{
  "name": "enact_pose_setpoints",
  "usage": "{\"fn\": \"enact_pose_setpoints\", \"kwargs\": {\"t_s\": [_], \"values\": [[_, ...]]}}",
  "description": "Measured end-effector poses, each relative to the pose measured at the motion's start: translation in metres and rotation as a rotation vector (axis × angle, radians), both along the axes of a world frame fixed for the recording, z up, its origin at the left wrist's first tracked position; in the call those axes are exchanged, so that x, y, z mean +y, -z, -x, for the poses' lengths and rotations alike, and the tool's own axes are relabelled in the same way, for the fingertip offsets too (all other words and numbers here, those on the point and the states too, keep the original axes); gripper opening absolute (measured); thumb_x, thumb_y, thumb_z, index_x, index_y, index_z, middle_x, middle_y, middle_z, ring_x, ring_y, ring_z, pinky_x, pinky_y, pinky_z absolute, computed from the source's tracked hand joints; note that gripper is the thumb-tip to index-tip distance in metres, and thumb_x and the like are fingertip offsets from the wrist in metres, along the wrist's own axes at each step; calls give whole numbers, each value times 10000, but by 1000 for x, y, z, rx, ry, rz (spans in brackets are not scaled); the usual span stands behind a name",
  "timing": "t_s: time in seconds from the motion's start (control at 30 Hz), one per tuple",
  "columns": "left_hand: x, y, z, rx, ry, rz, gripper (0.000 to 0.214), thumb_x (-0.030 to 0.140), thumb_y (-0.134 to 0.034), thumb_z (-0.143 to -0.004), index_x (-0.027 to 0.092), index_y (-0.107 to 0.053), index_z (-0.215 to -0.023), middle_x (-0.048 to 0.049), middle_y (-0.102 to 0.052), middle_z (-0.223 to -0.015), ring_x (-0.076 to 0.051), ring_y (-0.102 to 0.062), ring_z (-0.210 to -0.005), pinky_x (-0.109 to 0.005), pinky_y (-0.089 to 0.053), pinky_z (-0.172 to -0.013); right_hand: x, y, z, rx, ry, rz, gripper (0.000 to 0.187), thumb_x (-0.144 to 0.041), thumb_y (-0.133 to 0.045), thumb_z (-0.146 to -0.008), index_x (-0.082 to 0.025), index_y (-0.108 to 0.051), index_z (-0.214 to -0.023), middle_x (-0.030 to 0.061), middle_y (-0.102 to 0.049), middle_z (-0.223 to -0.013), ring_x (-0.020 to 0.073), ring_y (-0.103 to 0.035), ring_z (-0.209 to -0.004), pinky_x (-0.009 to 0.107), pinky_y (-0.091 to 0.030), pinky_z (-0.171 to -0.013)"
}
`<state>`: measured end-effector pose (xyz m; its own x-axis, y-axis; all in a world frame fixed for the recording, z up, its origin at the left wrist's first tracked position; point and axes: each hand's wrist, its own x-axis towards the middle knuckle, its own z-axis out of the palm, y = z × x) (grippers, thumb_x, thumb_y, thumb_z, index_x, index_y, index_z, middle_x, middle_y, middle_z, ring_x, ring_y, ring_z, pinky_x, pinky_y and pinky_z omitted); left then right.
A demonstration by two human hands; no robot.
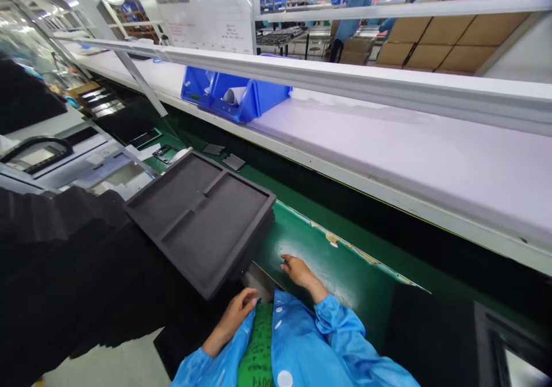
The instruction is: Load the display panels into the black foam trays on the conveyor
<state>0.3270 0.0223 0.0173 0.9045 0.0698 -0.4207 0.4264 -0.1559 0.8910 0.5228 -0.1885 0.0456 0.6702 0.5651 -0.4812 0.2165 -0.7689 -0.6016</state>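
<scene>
Left: your left hand (236, 317) curled beside the tilted black foam tray (200, 220), any grip unclear.
Right: your right hand (302, 273) lay on the green bench mat (332, 266), fingers apart.
Risk: unsupported, the tray could slide.

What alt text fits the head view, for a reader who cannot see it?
A person in blue sleeves reaches over a scuffed green panel: the right hand rests on it, and the left hand sits below a tilted dark grey rectangular foam tray. A blue plastic bin holding rolled white paper stands on a long white shelf beyond.
</scene>
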Motion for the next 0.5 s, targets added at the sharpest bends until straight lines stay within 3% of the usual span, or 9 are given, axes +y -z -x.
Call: {"fn": "enact_pose_setpoints", "kwargs": {"t_s": [0.2, 0.37, 0.43, 0.5], "values": [[-11, -20, -22, 41, 151, -35, 686, 709, -570, -832, 162, -658, -1235, -170, -711, -1268, -318, -664, -1172, -415, -499, -1037, -6, 23, -22, 63, -8, 73, 527, -258, -565, -974, -69, -546, -1467, 202, -632, -1401, 286, -609, -1311, 327, -446, -1106], [-15, -35, -32, 26, 159, -97, 561, 582, -574, -873, 187, -655, -1263, -145, -699, -1303, -298, -657, -1165, -402, -496, -1041, -19, 29, -25, 76, 10, 119, 498, -262, -565, -976, -140, -563, -1458, 149, -701, -1315, 254, -645, -1257, 323, -458, -1078], [-15, -51, -30, 39, 150, -114, 532, 554, -582, -886, 202, -663, -1277, -133, -707, -1288, -298, -658, -1154, -401, -502, -1038, -23, 27, -25, 68, 0, 137, 505, -255, -548, -980, -113, -552, -1465, 164, -702, -1307, 256, -644, -1258, 323, -451, -1083], [-9, -82, -21, 29, 174, -101, 539, 555, -581, -907, 212, -662, -1315, -123, -707, -1289, -301, -656, -1165, -405, -500, -1053, -26, 24, -25, 57, -23, 153, 515, -245, -523, -986, -71, -535, -1470, 184, -689, -1321, 258, -642, -1262, 315, -449, -1081]]}}
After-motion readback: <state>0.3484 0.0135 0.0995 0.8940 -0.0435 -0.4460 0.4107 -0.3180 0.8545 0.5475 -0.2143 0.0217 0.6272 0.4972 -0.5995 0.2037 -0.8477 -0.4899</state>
